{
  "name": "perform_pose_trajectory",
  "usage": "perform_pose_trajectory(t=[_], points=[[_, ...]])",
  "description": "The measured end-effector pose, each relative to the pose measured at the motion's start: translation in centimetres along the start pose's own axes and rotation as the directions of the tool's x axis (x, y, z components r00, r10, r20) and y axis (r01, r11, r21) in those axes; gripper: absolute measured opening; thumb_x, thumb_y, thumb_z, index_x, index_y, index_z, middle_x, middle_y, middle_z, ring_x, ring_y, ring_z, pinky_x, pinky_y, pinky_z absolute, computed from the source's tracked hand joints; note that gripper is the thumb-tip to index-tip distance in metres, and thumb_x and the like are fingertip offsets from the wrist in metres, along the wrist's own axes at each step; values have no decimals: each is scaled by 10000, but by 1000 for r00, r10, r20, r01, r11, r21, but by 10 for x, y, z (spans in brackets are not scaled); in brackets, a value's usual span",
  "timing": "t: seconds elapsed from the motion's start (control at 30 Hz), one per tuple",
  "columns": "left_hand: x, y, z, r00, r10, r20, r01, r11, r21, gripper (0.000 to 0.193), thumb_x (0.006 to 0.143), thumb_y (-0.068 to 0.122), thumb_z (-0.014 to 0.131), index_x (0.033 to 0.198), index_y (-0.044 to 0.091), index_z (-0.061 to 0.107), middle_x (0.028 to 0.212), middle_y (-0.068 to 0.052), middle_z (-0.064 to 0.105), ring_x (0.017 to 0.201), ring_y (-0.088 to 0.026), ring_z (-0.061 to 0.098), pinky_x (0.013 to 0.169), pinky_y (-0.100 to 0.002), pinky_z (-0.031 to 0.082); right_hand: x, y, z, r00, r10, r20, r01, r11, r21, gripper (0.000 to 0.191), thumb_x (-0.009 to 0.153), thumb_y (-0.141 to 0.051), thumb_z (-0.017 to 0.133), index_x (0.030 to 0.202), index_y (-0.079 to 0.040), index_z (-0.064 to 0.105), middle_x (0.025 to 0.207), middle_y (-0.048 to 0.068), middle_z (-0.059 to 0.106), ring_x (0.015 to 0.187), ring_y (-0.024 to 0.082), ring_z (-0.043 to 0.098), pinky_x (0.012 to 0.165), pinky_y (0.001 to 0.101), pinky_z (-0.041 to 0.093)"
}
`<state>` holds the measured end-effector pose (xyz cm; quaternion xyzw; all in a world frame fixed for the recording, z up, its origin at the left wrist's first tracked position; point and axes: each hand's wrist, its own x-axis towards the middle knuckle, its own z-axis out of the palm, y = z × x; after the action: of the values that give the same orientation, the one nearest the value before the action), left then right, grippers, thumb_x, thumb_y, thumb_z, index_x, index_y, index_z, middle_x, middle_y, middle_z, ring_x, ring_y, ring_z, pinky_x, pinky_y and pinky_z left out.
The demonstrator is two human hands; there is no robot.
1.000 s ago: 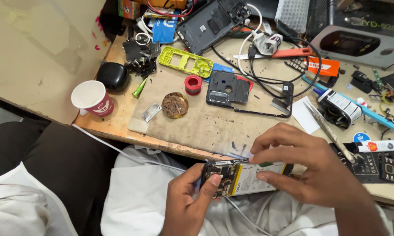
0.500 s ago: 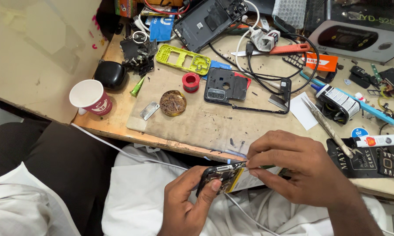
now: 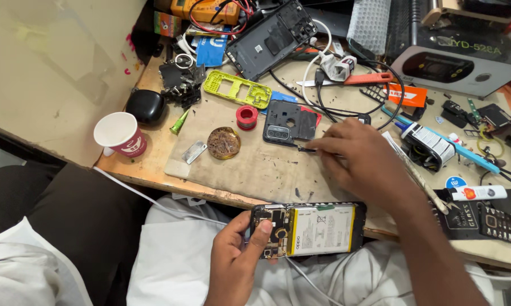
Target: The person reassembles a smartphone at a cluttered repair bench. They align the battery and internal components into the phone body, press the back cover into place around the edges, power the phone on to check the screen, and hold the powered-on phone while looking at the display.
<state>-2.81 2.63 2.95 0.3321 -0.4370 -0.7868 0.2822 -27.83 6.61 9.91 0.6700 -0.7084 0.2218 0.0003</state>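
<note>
My left hand [image 3: 241, 258] grips an opened phone [image 3: 309, 229] by its left end, over my lap at the bench's front edge. The phone's back is off, so its white battery and circuit board show. My right hand [image 3: 360, 158] is stretched out over the work mat [image 3: 244, 170], fingertips pinched on a small dark part or tool tip next to a black inner phone cover [image 3: 289, 122]. What exactly the fingers pinch is too small to tell.
On the bench are a paper cup [image 3: 121, 135], a round tin of brown paste [image 3: 224, 143], a red solder spool [image 3: 247, 116], a yellow-green phone frame [image 3: 237, 89], a black back cover [image 3: 269, 38], cables, a glue bottle [image 3: 428, 144] and a grey machine [image 3: 459, 59].
My right hand has left the phone and reached forward onto the mat beside the black cover. The phone, earlier covered by both hands, now lies exposed in my left hand alone.
</note>
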Motion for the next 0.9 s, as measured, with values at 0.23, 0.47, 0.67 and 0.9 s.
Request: perform_pose_trajectory(t=[0.23, 0.47, 0.67, 0.9], points=[[5, 2, -6, 995, 52, 86, -54, 998, 17, 286, 984, 169, 653, 1133, -69, 711, 887, -64, 734, 717, -86, 622, 629, -260, 531, -19, -22, -11, 999, -13, 43, -4, 931, 364, 218, 841, 3, 660, 1022, -65, 760, 932, 63, 687, 913, 228, 634, 777, 364, 508], [6, 4, -4, 992, 57, 111, -74, 984, 162, 285, 975, 149, 646, 1198, -10, 727, 930, -28, 753, 766, -55, 638, 640, -237, 551, -24, -23, -2, 990, -116, 81, 50, 824, 564, 183, 763, 32, 653, 907, -46, 735, 891, 54, 721, 857, 207, 674, 742, 338, 525], [6, 3, -5, 989, 77, 128, -103, 971, 215, 260, 978, 129, 653, 1174, -24, 728, 934, -35, 754, 783, -59, 650, 647, -239, 568, -28, -22, 4, 990, -134, 44, 82, 800, 595, 185, 719, 45, 626, 866, -35, 704, 866, 62, 709, 791, 201, 685, 699, 336, 534], [4, -5, -8, 986, 112, 127, -136, 970, 202, 221, 973, 105, 674, 1130, -43, 721, 943, -46, 754, 825, -70, 660, 703, -245, 581, -41, -23, 6, 980, -184, -75, 197, 853, 483, 233, 675, 58, 647, 870, -53, 707, 872, 49, 694, 762, 193, 668, 652, 329, 529]])
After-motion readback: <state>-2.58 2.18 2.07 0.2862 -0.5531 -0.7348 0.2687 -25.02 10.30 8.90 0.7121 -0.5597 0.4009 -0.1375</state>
